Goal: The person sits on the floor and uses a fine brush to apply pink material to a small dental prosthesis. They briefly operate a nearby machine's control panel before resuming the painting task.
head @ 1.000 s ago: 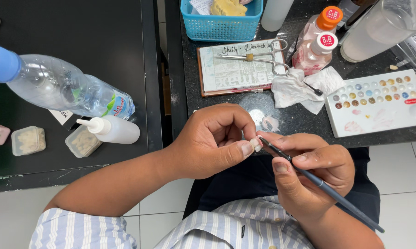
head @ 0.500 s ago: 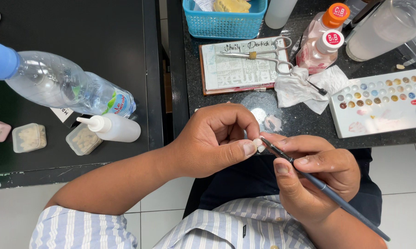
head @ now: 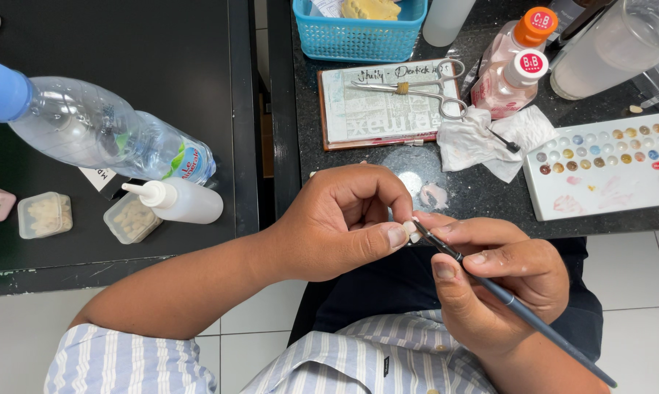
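Small white tooth-shaped piece [head: 411,232], pinched at the left hand [head: 340,222] fingertips over the lap, is touched by a thin dark-handled brush [head: 505,298] gripped in the right hand [head: 494,281]. Loosened pinching would likely drop it; the white paint palette [head: 607,171] lies far right.

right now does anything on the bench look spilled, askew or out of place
Mostly tidy. A pale pink smear lies on the bare black counter beside the white palette, which also carries pink stains. A crumpled tissue sits next to it, and the big water bottle lies on its side, capped.
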### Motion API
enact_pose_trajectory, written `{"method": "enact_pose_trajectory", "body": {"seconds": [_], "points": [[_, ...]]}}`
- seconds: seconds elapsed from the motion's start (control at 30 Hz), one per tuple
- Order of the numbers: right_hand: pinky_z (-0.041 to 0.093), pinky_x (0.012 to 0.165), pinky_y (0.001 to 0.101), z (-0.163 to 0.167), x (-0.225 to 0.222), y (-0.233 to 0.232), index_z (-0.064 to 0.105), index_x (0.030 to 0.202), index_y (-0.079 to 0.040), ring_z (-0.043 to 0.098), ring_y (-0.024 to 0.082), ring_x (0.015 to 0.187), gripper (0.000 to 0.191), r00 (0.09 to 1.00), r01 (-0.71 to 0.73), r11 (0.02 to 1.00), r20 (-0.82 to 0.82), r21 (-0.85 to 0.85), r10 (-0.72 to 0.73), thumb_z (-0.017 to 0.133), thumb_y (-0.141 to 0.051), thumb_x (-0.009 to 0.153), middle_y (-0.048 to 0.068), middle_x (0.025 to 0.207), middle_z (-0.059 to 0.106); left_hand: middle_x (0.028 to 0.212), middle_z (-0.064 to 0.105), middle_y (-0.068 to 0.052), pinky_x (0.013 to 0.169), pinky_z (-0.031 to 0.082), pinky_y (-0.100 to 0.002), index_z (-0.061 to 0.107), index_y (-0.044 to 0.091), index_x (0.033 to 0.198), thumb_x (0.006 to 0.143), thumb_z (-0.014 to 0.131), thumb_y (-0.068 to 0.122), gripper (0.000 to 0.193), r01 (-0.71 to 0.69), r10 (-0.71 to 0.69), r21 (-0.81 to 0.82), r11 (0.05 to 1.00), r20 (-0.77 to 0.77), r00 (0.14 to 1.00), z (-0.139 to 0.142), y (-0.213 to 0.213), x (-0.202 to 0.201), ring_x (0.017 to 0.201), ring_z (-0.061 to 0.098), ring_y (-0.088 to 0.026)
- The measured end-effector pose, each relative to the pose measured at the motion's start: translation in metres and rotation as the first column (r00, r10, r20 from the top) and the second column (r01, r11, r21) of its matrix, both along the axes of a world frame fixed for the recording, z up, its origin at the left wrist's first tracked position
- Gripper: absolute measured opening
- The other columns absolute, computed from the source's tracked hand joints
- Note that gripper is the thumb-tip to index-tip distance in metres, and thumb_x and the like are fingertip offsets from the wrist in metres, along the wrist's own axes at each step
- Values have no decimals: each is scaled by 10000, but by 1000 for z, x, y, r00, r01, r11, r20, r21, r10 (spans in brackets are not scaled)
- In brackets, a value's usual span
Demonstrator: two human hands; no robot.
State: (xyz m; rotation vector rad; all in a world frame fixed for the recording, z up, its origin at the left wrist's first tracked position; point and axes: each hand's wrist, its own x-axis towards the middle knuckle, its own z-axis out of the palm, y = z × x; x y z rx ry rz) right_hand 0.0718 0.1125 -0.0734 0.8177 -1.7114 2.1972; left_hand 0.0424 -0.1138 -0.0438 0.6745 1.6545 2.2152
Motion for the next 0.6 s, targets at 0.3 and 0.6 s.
{"method": "enact_pose_trajectory", "body": {"seconds": [0.3, 0.6], "points": [[591, 1107, 441, 0, 0, 0, 546, 1138, -87, 719, 306, 1185, 256, 1000, -24, 1000, 13, -17, 24, 699, 71, 1007, 209, 1184, 684, 959, 656, 5, 657, 465, -182, 636, 44, 1073, 1024, 699, 181, 158, -3, 3, -16, 1000, -13, 1000, 1, 0, -1, 759, 557, -4], [575, 1137, 530, 2, -4, -1, 552, 1118, -56, 724, 265, 1129, 214, 997, -62, 994, 42, -95, 67, 681, 86, 1021, 219, 1119, 695, 921, 643, 9, 661, 452, -183, 639, 49, 1070, 1029, 704, 159, 134, -2, 2, -10, 1000, 3, 1000, 2, -1, -1, 738, 541, 3]]}}
